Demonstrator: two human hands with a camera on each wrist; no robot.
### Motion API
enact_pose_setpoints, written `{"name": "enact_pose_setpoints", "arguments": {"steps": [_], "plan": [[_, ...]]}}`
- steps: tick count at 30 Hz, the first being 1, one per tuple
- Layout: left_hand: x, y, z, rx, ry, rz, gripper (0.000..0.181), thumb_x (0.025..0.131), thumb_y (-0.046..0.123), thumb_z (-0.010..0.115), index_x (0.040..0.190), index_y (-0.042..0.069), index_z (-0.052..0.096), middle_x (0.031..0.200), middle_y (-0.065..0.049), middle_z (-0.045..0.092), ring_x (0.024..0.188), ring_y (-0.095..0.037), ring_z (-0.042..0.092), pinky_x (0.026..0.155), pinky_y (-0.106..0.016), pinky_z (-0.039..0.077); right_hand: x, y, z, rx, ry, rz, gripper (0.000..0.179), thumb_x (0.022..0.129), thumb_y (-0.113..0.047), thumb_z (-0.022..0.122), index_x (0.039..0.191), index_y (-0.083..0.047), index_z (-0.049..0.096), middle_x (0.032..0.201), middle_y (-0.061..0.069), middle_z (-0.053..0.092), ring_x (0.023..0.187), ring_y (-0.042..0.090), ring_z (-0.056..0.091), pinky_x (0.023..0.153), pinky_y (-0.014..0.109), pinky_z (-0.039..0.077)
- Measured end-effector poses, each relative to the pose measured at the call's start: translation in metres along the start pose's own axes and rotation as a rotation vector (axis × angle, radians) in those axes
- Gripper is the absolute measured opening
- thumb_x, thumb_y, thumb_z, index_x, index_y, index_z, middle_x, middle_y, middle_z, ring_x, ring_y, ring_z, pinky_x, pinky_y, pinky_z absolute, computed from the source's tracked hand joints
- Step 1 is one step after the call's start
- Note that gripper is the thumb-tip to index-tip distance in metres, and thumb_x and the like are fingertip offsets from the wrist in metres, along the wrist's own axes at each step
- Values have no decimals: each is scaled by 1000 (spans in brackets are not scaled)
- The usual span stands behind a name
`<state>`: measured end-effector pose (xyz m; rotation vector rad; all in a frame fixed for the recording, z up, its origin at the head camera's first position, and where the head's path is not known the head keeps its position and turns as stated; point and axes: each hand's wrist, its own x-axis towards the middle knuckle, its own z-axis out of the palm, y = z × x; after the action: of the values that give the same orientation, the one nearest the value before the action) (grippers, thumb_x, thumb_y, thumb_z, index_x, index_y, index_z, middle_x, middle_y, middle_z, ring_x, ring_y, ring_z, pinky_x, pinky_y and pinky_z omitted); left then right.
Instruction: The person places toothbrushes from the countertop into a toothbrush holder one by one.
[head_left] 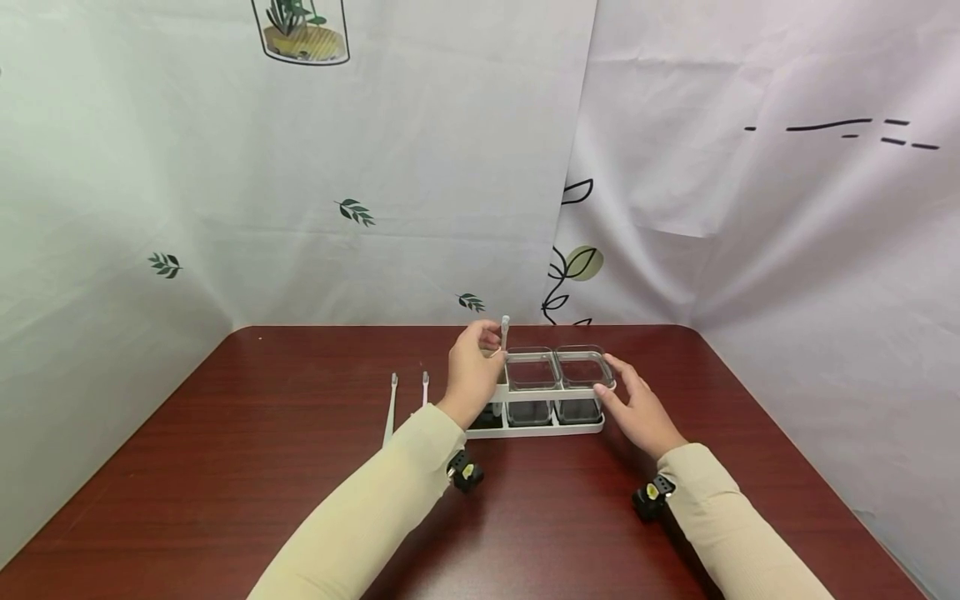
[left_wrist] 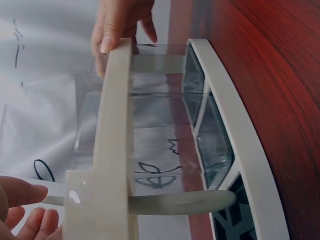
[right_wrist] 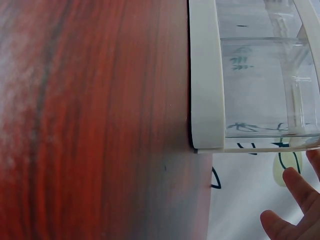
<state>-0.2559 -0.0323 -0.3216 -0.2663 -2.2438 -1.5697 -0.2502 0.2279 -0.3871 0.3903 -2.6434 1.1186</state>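
Note:
My left hand (head_left: 474, 367) pinches a toothbrush (head_left: 505, 332) close below its bristle head, which points up. In the left wrist view, the pale toothbrush handle (left_wrist: 180, 202) passes down through the upper frame of a white two-tier holder (head_left: 555, 431), its rounded end over the dark lower compartment. Clear square cups (head_left: 532, 372) sit side by side in the holder. At the right end, my right hand (head_left: 637, 412) touches the upper frame's corner, thumb in front and fingers spread along the side. Some of those fingers (right_wrist: 300, 190) show apart from the holder in the right wrist view.
Two more toothbrushes lie left of the holder: a white one (head_left: 391, 408) and a second one (head_left: 425, 387), partly hidden by my left sleeve. The dark red wooden table (head_left: 262, 467) ends at a printed white cloth backdrop (head_left: 450, 167).

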Motion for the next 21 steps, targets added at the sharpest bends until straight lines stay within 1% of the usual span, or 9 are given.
{"name": "enact_pose_setpoints", "arguments": {"steps": [5,9,12,15,18,21], "plan": [[-1,2,-9,-57,-25,-38,37,85,-3,67,121,4,59,110,-13,61,106,-28,60,77,-37,55,0,0,0,1,0,0,62,99,-37,53,150,-12,29,149,22,35,136,44,31,104,66,29],[-2,2,-16,-98,-38,-55,39,86,-1,68,123,5,58,114,-13,61,109,-30,59,75,-36,56,0,-1,0,2,-2,1,62,99,-37,53,150,-11,29,149,22,35,136,44,31,103,66,29],[-2,1,-22,-111,-34,-64,40,85,0,68,124,5,58,115,-13,61,109,-29,59,79,-37,56,0,-1,1,-5,-6,2,62,99,-37,52,150,-11,28,148,22,35,136,45,32,103,67,30],[-3,1,-28,-125,-20,-89,41,85,1,69,124,5,57,116,-13,61,109,-27,60,84,-40,53,0,-1,1,-11,-7,6,62,100,-37,51,150,-10,28,148,22,35,136,45,32,103,67,30],[-3,3,-35,-166,-3,-115,41,85,0,70,124,3,57,117,-15,62,109,-27,61,88,-41,52,0,0,1,-14,-4,10,62,100,-38,51,150,-11,28,148,22,35,135,45,33,102,67,30],[-3,3,-43,-225,12,-137,42,84,-2,69,124,2,57,116,-17,62,109,-29,61,88,-37,52,-1,0,1,-16,-4,13,62,100,-39,51,151,-12,28,149,22,35,135,45,33,102,67,30]]}}
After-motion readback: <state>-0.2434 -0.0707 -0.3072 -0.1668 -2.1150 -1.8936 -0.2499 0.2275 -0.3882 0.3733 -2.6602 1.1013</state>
